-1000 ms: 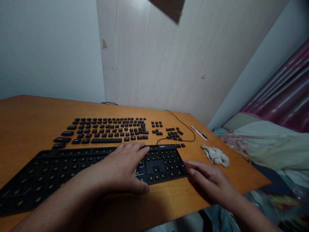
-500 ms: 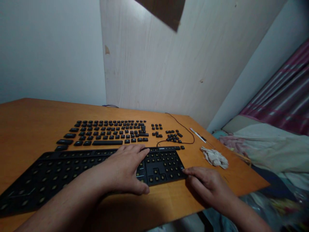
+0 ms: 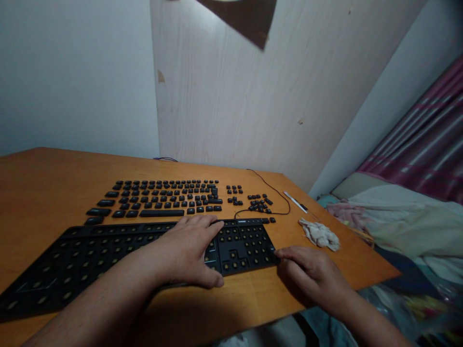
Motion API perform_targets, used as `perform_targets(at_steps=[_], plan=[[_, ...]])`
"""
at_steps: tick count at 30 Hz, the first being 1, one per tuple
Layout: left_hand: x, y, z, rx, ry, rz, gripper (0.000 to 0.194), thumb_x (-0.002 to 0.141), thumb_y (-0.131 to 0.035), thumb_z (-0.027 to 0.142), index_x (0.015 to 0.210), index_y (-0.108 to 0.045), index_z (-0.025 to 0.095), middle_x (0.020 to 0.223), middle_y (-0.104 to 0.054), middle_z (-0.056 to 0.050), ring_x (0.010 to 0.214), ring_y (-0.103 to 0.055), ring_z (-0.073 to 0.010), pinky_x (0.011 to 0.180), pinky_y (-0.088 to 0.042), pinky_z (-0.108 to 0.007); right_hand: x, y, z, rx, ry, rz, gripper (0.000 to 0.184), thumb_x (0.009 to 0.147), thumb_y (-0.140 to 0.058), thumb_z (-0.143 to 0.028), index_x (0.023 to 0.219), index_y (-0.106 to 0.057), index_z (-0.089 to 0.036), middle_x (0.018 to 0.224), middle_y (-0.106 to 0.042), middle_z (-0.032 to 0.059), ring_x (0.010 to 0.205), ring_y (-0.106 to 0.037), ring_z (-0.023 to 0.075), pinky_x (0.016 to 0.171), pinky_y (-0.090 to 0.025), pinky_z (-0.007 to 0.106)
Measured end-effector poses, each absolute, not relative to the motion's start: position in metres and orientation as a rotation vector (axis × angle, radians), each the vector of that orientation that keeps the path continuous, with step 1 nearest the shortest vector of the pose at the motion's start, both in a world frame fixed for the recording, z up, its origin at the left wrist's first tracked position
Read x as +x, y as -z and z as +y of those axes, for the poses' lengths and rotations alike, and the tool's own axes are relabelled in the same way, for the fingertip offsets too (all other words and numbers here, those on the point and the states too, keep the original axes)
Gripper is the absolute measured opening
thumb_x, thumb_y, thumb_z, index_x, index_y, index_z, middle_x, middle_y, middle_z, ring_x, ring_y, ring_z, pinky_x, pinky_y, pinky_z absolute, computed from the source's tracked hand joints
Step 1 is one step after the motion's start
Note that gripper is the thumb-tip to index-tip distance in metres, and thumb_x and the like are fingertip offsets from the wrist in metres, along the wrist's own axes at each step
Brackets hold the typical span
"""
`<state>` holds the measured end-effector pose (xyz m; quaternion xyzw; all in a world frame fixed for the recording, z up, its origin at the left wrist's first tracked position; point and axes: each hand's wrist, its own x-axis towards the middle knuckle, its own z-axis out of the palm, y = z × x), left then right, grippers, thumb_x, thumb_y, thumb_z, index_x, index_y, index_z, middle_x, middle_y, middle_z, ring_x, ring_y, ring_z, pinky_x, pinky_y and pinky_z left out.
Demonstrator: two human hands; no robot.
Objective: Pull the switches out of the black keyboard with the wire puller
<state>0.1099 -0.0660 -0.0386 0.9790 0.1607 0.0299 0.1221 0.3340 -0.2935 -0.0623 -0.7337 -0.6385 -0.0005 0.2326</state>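
A black keyboard point(image 3: 231, 246) without most of its keycaps lies along the front of the table, its bare key posts showing. My left hand point(image 3: 191, 250) spans it, fingers at the far edge and thumb at the near edge, gripping it. At the keyboard's right end, my right hand point(image 3: 311, 270) is closed, its fingertips touching the corner of the number pad. Whatever is between those fingers is hidden. Behind the keyboard, loose black keycaps point(image 3: 162, 199) lie in rows, with a long space bar point(image 3: 161, 213) at their front.
More keycaps point(image 3: 258, 206) sit in a small cluster beside a black cable point(image 3: 285, 213). To the right are a crumpled whitish cloth point(image 3: 320, 234) and a thin white stick-like object point(image 3: 294, 201). Beyond the wooden table point(image 3: 72, 173) is bedding point(image 3: 390, 212); a wall stands behind.
The view shifts very slightly. Both hands stay in nearly the same places on the keyboard, and the loose keycaps lie as before.
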Motion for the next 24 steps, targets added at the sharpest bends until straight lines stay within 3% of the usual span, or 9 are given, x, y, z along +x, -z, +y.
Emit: perform_targets(at_steps=[11, 15, 24], plan=[[0.109, 0.038, -0.066, 2.893, -0.093, 0.446, 0.106, 0.057, -0.063, 0.072, 0.146, -0.038, 0.020, 0.152, -0.034, -0.015, 0.138, -0.031, -0.0367, 0.113, -0.025, -0.049, 0.353, 0.057, -0.282, -2.051, -0.078, -1.538, 0.027, 0.090, -0.049, -0.032, 0.105, -0.069, -0.021, 0.100, -0.073, 0.0072, 0.090, -0.067, 0.0219, 0.081, -0.051, 0.033], [0.109, 0.039, -0.066, 2.881, -0.105, 0.453, 0.107, 0.056, -0.064, 0.071, 0.146, -0.038, 0.021, 0.152, -0.034, -0.014, 0.138, -0.031, -0.0368, 0.113, -0.026, -0.047, 0.368, 0.052, -0.267, -2.100, -0.028, -1.417, 0.029, 0.090, -0.049, -0.039, 0.099, -0.068, -0.020, 0.090, -0.072, 0.0052, 0.082, -0.065, 0.0209, 0.073, -0.049, 0.031], [0.108, 0.040, -0.066, 2.860, -0.127, 0.471, 0.106, 0.055, -0.068, 0.066, 0.147, -0.038, 0.023, 0.152, -0.034, -0.012, 0.138, -0.031, -0.0367, 0.114, -0.025, -0.048, 0.423, 0.022, -0.213, -2.140, 0.097, -1.509, 0.020, 0.085, -0.052, -0.034, 0.079, -0.065, -0.020, 0.073, -0.066, 0.0022, 0.070, -0.060, 0.0186, 0.063, -0.042, 0.028]])
